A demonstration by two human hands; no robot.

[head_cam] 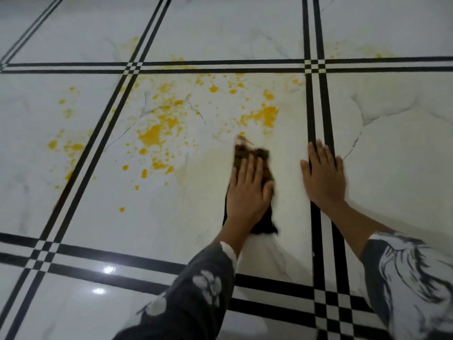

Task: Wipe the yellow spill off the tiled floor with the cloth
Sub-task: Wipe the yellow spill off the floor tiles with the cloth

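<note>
Here the dark cloth [252, 155] is mostly hidden under the left hand [247, 192]; only its frayed brownish far end and a black tail near the wrist show, and both are blurred, so its weave and true colour are hard to make out. The left hand lies flat on it, fingers stretched out and close together, pressing the cloth to the tiled floor [392, 143] rather than gripping it. The right hand [323, 175] is spread flat and empty, palm down across the black double stripe just beside the cloth, holding nothing. Both patterned sleeves [196, 290] are cut off by the bottom edge. No writing or label can be read anywhere.

The yellow spill [157, 136] lies beyond and to the left of the left hand: a thick patch well to the left, another blotch just past the cloth's far tip, and scattered drops between them and across the neighbouring tiles. The floor right around the cloth shows only a faint yellowish smear.
</note>
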